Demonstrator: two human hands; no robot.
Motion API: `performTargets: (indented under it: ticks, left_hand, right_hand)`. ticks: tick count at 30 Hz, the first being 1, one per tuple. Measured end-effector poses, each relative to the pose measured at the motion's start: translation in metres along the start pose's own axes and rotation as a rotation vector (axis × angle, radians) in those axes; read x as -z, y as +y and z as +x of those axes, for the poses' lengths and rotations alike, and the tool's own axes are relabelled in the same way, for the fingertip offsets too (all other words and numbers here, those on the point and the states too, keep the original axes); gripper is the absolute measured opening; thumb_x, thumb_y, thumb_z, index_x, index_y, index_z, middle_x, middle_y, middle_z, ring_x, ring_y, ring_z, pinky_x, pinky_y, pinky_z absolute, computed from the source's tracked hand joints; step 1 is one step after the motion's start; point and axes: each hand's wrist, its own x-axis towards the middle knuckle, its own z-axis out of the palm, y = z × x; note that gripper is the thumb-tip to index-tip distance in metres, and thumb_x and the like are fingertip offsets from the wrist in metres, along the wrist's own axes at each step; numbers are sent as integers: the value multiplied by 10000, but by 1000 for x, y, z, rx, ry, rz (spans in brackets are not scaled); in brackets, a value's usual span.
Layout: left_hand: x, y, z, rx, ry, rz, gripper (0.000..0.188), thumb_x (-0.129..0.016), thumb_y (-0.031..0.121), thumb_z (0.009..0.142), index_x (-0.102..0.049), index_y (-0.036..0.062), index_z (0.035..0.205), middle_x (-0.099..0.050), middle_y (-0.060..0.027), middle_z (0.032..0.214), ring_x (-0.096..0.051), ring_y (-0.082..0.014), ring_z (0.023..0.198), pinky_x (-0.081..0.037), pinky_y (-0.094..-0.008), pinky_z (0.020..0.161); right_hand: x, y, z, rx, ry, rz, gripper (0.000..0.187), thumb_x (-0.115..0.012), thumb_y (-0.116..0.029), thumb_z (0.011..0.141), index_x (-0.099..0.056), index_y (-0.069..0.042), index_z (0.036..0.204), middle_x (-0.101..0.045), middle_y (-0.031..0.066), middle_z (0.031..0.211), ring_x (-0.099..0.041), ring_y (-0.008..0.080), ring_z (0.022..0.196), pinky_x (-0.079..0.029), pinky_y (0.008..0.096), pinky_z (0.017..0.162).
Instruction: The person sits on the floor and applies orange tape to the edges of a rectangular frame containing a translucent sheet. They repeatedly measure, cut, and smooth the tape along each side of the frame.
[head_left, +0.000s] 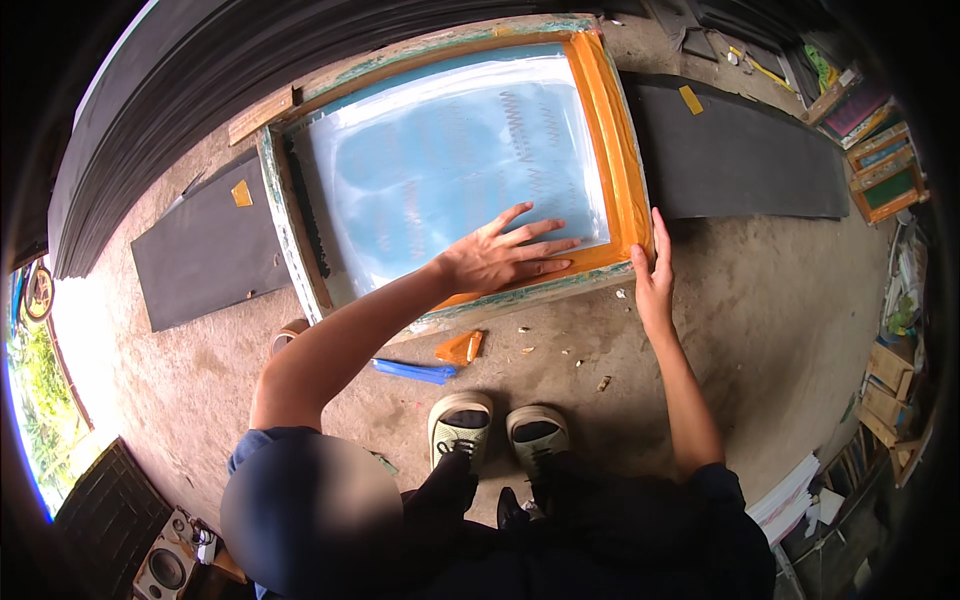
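Note:
A large wooden screen frame (300,250) lies flat on the dirt floor, with pale blue mesh (450,150) and orange tape (615,130) along its right and near sides. My left hand (500,255) lies flat on the mesh's near right part, fingers spread, reaching onto the orange tape. At the frame's near right corner my right hand (652,275) grips the outer edge, thumb on the tape and fingers along the side. My two feet in light shoes (500,425) stand just in front of the frame.
Black sheets with yellow tags lie under the frame to the left (210,245) and right (740,150). An orange scrap (460,347) and a blue strip (415,371) lie near my feet. Smaller frames (880,170) are stacked far right, with a paper pile (790,495) and a speaker (165,570) nearby.

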Motion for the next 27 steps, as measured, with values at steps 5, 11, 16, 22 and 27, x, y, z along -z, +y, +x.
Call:
performTargets:
  ticks: [5,11,16,22,27]
  left_hand:
    - [10,-7,-42,-54,-124,155,738,-566,196,812,-158,321,1414,-65,76,1478,-165,-195,1333,-206,-465,1102]
    - [21,-7,-88,5,-180,200,790,-609,184,780,-156,326,1412,-130,77,1453,-201,-175,1312,-260,-467,1081]
    - [10,3,-63,31,-79,190,771,-599,206,786,-163,301,1415,-133,65,1452,-193,-184,1314,-251,-461,1089]
    - [-6,7,24,-25,96,261,645,-527,263,817,-252,239,1400,-248,25,1395,-233,-194,1287,-223,-419,1085]
    - [-13,12,59,10,180,238,552,-499,231,828,-345,241,1358,-384,11,1240,-319,-181,1202,-288,-367,1008]
  right_hand:
    - [5,6,2,29,1,23,497,-469,-180,933,-279,-80,1381,-361,122,1382,-470,189,1145,-422,312,900]
    - [3,2,1,-1,9,82,494,-476,-195,931,-292,-77,1375,-383,101,1366,-480,177,1126,-428,293,885]
    - [2,-3,-1,-28,-11,69,482,-464,-201,937,-297,-87,1374,-388,91,1363,-481,171,1119,-431,282,876]
    - [0,-3,1,-49,-14,61,472,-443,-198,945,-290,-86,1378,-370,73,1380,-528,138,973,-443,272,832]
    - [3,3,1,-3,-15,42,481,-439,-200,944,-279,-70,1378,-333,119,1394,-398,222,1211,-361,326,968]
